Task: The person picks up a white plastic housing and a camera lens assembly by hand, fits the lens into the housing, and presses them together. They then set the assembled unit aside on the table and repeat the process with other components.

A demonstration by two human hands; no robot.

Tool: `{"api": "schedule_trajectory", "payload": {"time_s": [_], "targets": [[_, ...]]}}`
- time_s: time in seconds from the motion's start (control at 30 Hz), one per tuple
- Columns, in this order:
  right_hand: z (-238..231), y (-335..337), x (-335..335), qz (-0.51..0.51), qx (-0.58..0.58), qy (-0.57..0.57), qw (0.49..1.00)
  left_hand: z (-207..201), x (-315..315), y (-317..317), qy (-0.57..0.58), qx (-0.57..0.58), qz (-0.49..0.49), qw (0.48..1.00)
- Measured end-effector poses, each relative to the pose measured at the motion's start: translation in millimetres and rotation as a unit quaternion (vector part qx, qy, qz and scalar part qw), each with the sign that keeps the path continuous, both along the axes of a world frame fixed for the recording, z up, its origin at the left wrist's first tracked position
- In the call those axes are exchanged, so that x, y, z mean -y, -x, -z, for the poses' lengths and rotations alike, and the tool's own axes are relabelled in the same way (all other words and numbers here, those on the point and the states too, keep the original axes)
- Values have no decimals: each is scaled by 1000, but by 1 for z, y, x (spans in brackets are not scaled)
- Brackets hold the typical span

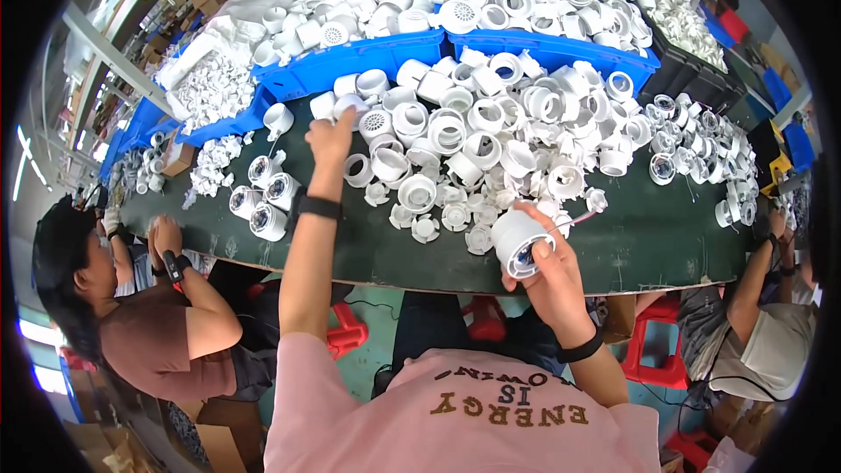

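In my right hand point(554, 276) is a white round camera-like housing point(519, 236), with a dark, shiny lens at its lower end. My thumb lies across its edge, and a thin wire point(578, 218) runs out toward the upper right. My left hand point(329, 138) reaches forward over the table to the near left edge of the white part pile, its fingers apart. Its fingertips are at a white plastic cup-shaped part point(350, 106); whether they grip it is hard to see. Left of that forearm stand several white housings with dark lenses point(267, 221).
A large heap of white rings and cups point(484, 114) covers the dark green table point(394, 263). Behind it stand blue bins point(350, 64) of similar parts and a black crate point(692, 79). More lensed housings point(692, 144) lie right. Co-workers point(166, 324) sit on both sides.
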State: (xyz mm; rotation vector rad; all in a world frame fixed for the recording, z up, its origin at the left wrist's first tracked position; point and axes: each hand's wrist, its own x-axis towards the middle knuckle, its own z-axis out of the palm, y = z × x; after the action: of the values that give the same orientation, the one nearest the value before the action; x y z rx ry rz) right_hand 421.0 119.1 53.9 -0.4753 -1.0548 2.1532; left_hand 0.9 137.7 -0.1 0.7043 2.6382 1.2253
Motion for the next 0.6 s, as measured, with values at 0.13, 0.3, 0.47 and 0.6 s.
{"api": "schedule_trajectory", "payload": {"time_s": [0.13, 0.3, 0.47, 0.6], "targets": [[-9, 1, 4, -56, -4, 82, 995, 14, -34, 14, 4, 136, -30, 990], [-5, 5, 4, -40, 26, 71, 996, 24, -45, 28, 9, 78, 11, 997], [-3, -7, -1, -69, 44, 91, 992, 10, -28, 34, -82, 144, -130, 977], [1, -29, -11, 2, -4, 61, 998, -33, -2, -22, -214, 225, 59, 949]]}}
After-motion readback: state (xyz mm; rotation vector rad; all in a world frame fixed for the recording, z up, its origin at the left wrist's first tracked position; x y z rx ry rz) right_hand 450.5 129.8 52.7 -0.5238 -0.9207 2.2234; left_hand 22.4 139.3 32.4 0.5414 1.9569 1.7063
